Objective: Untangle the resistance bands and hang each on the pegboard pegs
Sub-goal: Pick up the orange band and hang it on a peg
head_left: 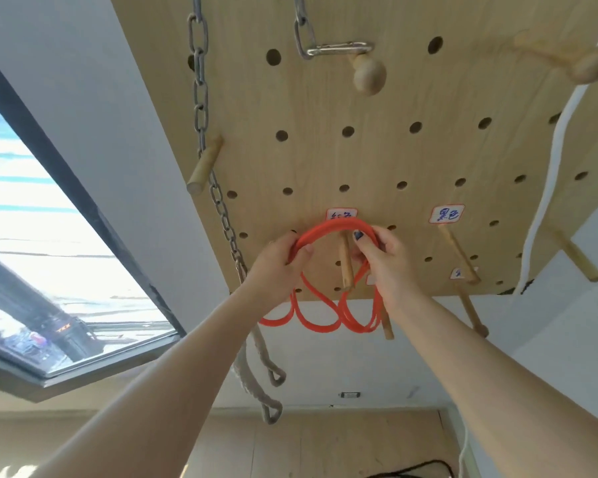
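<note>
At pegboard: red band, looped (several coils).
Left hand and right hand each grip its top arc over a peg.

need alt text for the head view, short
Two hands, left hand and right hand, hold a coiled red band up around a wooden peg on a pegboard, its loops dangling below. A metal chain hangs at the board's left, a white rope at its right, and a window is further left.
</note>
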Motion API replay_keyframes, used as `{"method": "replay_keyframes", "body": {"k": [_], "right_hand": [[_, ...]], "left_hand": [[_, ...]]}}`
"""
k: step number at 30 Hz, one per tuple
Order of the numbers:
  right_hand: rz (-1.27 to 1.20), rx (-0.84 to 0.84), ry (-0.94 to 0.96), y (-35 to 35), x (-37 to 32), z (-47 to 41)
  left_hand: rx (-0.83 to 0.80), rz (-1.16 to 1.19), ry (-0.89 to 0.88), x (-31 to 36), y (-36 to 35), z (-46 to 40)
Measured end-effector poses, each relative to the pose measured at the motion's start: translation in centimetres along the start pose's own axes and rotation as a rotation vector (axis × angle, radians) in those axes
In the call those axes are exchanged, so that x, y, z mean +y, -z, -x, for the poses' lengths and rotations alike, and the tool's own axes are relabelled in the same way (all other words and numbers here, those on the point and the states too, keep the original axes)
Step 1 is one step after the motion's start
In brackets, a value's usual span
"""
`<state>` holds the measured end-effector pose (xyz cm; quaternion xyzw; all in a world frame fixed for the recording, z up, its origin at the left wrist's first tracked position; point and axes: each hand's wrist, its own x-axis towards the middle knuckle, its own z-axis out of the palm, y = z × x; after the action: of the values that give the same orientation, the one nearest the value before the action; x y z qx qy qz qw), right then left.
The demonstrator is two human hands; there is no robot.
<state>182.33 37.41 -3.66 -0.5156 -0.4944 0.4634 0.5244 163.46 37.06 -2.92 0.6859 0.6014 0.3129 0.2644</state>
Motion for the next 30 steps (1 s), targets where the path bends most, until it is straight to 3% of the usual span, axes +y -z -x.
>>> {"method": "replay_keyframes", "body": {"k": [11,18,23,30], "right_hand": [[0.023,0.044,-0.022,-0.3,1.7,-0.4],[0.013,0.055,-0.016,-0.5,2.1,-0.4],[0.025,0.102,-0.049,-0.7,2.2,-0.4],[-0.012,0.185,-0.055,-1.1,2.5,0.0]], "left_hand": [[0.154,-0.407,-0.056,-1.5,-2.5,-0.5],[0.329,-0.783,-0.321,-0.8,-2.6,-0.5],[0.377,-0.703,-0.299,-0.1,-2.8,-0.1],[0.317,-0.679,-0.429,2.4,-2.3,-0.7]]}}
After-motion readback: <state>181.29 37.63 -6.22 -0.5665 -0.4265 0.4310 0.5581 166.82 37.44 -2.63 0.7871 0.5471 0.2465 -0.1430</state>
